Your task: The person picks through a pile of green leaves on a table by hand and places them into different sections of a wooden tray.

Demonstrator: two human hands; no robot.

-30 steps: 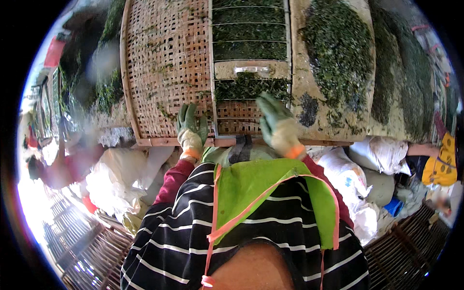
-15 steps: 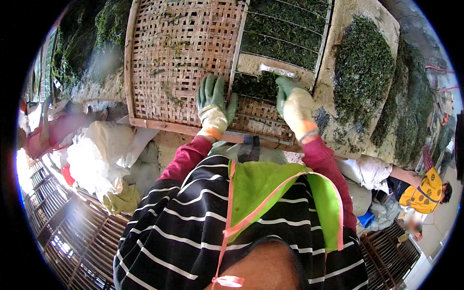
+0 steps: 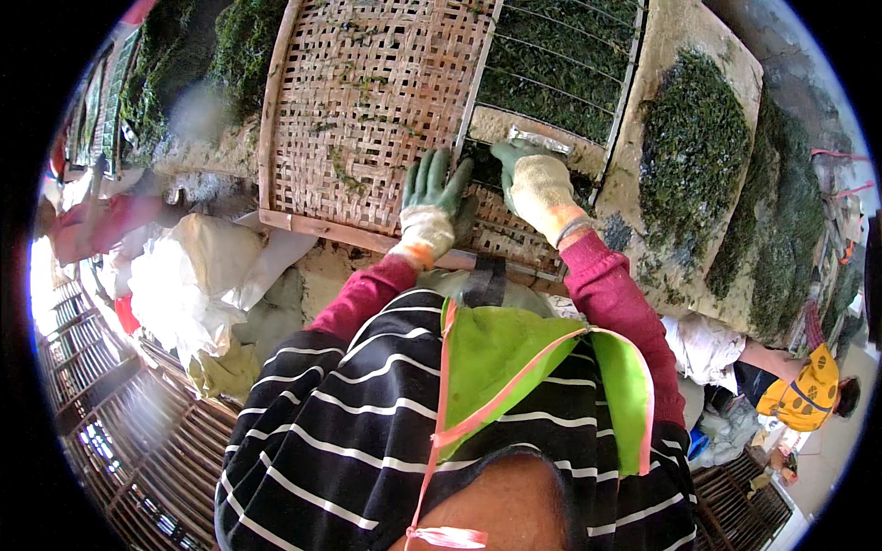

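Note:
My left hand (image 3: pixel 428 204), in a green-coated cream glove, lies palm down with fingers stretched on a woven bamboo tray (image 3: pixel 363 119), beside the left bar of a metal frame (image 3: pixel 475 87). Thin wires split that frame into sections packed with dark green, wet seaweed-like leaf (image 3: pixel 542 73). Over the frame's lowest section my right hand (image 3: pixel 537 174), gloved alike, has its fingers pointing left and its thumb apart. It covers most of the leaf there; what lies beneath its palm is hidden. A short shiny strip (image 3: pixel 540 140) sits just beyond the right hand.
On the right, a mound of green leaf (image 3: pixel 694 138) rests on a pale board (image 3: pixel 634 119). More leaf (image 3: pixel 248 55) is heaped at far left. White bags (image 3: pixel 188 285) and slatted racks (image 3: pixel 138 432) stand at lower left. A person in a yellow patterned garment (image 3: pixel 804 390) is at far right.
My right hand has moved left across the lowest section, its fingers now over the leaf. The left hand stays flat on the tray. The whole view has shifted slightly.

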